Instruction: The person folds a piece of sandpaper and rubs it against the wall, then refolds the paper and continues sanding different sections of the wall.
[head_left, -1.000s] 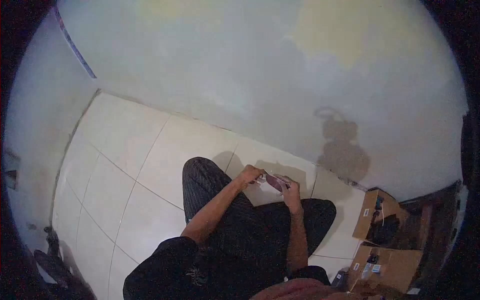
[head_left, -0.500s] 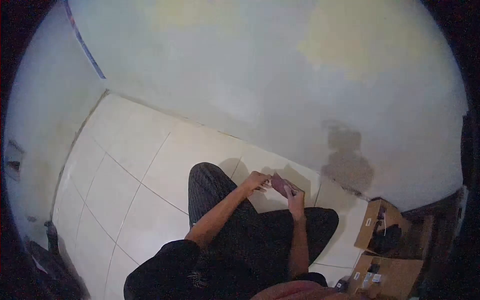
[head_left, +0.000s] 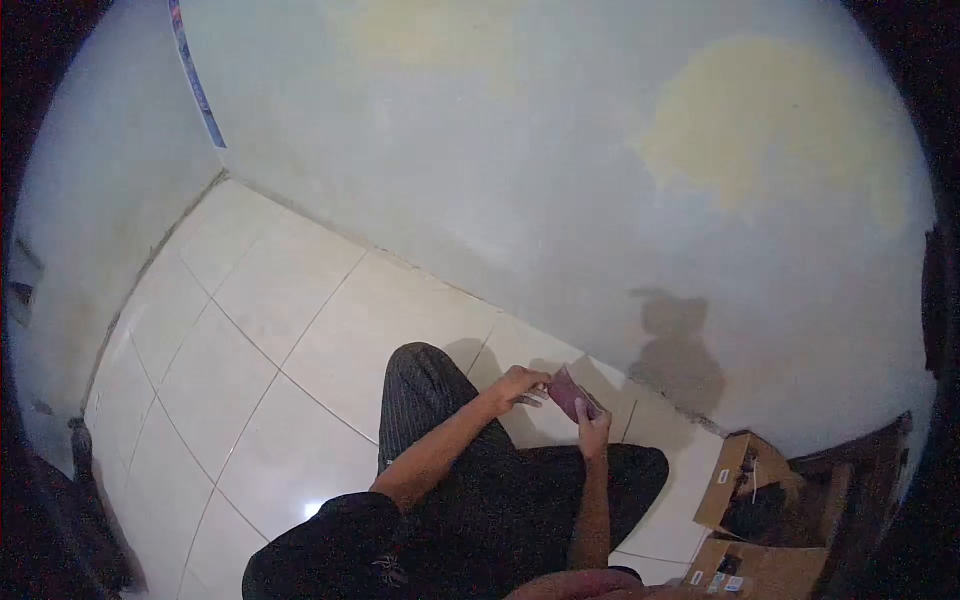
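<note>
A dark reddish, flat piece [head_left: 568,392], with a pointed upper corner, is held in front of my crossed legs. My right hand [head_left: 594,425] grips its lower right end, thumb across its face. My left hand [head_left: 519,389] is at its left edge, fingers bent toward it; whether they pinch it or something small beside it is too small to tell. Both forearms reach forward over my dark striped trousers [head_left: 425,400].
Cardboard boxes [head_left: 722,487] with dark items inside stand at the lower right, by dark wooden furniture [head_left: 860,480]. A wall [head_left: 480,180] rises beyond the tiled floor [head_left: 300,330]. A dark object [head_left: 80,450] is at the left edge.
The view has shifted, so the hands, legs and boxes appear slightly lower. The reddish piece shows more of its face, and both hands remain at it.
</note>
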